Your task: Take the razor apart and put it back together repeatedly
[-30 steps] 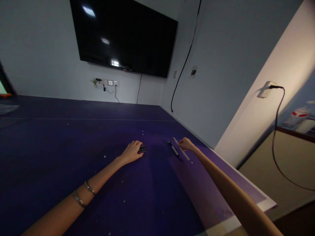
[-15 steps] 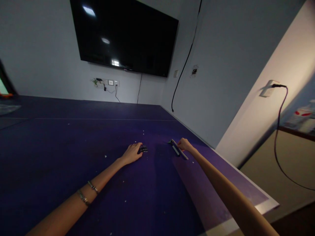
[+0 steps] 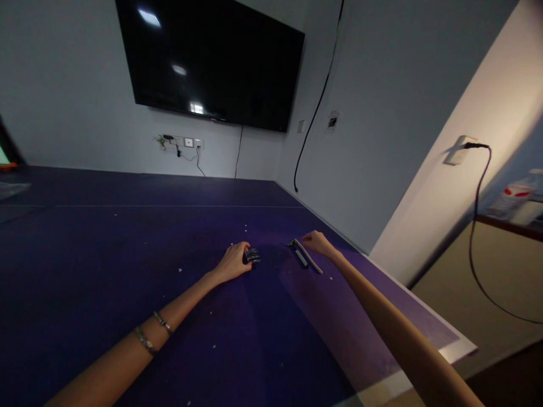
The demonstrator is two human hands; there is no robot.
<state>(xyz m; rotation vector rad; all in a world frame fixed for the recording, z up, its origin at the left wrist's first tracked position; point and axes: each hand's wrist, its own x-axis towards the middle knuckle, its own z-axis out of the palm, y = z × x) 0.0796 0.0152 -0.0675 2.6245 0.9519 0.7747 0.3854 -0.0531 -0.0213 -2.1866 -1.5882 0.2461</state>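
My left hand (image 3: 233,261) grips a small dark block with a shiny, patterned top (image 3: 252,255) from its left side, low over the purple table; its exact kind is too small to make out. To the right lies what looks like an opened stapler (image 3: 311,261), with a long pale-edged arm and a shorter dark part bearing a light green-grey strip, joined at the far end. Just beyond that far end, my right hand (image 3: 319,243) hovers with fingers stretched out and a little bent. I see nothing held in it.
The purple tabletop (image 3: 106,271) carries scattered white scraps. Its right edge (image 3: 424,302) runs along the wall toward me. A large television (image 3: 212,62) hangs ahead, and a black cable (image 3: 316,116) dangles at the right corner. A plugged-in socket (image 3: 460,150) is farther right.
My right hand has moved from the middle of the stapler's long arm to its far end, with its fingers loosened. My left hand has shifted slightly right with the small dark block.
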